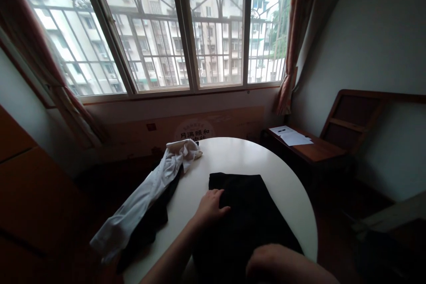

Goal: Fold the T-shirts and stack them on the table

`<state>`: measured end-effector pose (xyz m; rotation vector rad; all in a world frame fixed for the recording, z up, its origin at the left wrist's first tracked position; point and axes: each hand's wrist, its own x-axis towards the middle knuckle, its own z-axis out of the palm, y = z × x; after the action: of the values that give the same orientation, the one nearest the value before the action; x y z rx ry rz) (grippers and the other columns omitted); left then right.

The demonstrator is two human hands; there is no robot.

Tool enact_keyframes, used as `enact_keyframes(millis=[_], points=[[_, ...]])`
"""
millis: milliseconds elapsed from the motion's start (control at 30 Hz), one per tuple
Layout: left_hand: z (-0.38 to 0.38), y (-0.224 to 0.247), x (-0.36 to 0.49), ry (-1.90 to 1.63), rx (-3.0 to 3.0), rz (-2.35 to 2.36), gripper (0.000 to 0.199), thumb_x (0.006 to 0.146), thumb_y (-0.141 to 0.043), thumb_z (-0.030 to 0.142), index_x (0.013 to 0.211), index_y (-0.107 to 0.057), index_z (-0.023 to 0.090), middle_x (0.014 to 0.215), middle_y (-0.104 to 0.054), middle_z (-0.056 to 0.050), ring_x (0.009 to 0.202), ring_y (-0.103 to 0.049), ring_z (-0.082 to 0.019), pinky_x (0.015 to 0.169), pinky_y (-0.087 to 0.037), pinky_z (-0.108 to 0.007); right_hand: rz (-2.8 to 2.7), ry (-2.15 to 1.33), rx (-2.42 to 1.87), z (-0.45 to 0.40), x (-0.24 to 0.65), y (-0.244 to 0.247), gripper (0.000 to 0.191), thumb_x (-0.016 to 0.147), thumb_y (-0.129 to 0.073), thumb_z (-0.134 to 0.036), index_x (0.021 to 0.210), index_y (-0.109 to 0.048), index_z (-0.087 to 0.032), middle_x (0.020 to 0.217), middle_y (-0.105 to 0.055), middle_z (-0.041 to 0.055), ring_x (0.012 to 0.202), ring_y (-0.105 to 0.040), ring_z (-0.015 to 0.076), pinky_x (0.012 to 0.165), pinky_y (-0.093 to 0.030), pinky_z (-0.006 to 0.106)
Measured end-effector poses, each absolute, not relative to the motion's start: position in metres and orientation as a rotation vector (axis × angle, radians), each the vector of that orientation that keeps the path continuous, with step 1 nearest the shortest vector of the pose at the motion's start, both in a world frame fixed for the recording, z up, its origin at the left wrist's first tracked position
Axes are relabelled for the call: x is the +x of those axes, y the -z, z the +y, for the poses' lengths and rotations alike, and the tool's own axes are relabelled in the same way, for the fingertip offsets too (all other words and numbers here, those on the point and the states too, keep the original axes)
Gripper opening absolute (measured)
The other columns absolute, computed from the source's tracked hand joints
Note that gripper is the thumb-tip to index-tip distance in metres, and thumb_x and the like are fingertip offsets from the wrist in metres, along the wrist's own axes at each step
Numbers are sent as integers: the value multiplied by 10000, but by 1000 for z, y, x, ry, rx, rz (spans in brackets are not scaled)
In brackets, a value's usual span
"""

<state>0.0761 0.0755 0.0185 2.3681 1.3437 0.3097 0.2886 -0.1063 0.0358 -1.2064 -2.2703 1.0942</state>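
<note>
A black garment (246,213) lies spread on the white round table (233,153), its straight narrow edge toward the window; its exact kind is unclear. Resting on the garment's left side, my left hand (213,204) is open, with the thumb held apart from the fingers. My right hand (274,259) is over the near right part of the garment, its back toward me. It looks curled and slightly blurred, and its fingers are mostly hidden, so its grip cannot be made out. The near end of the garment runs out of view at the bottom.
White clothing (149,191) and dark cloth (149,222) lie along the table's left edge, partly hanging over. A wooden bench (319,150) with papers (293,136) stands at right. Behind the table is a printed carton (229,122) under a barred window (216,53).
</note>
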Motion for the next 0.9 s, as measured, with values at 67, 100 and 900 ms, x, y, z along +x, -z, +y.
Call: enact_keyframes(millis=[67, 100, 900], points=[[71, -20, 79, -312, 2429, 1378, 592, 748, -727, 385, 1277, -638, 134, 1301, -619, -180, 1224, -550, -352, 1074, -422, -452, -2089, -991, -1344, -104, 315, -48, 259, 871, -597, -325, 1100, -702, -262, 1070, -714, 22, 973, -650, 194, 821, -477, 236], [70, -22, 81, -317, 2443, 1385, 548, 745, -729, 352, 1242, -655, 131, 1259, -634, -176, 1188, -565, -347, 1051, -437, -451, -2008, -924, -1437, -98, 329, -49, 288, 901, -558, -352, 1131, -695, -246, 1074, -713, 43, 984, -653, 207, 848, -481, 260], [94, -91, 43, -1364, 2038, 1215, 170, 889, -519, 324, 974, -603, 203, 966, -647, -54, 867, -641, -187, 774, -573, -329, -1616, -479, -1718, 30, 423, -44, 358, 874, -517, -503, 688, -502, -198, 654, -565, -8, 643, -533, 143, 587, -390, 250]])
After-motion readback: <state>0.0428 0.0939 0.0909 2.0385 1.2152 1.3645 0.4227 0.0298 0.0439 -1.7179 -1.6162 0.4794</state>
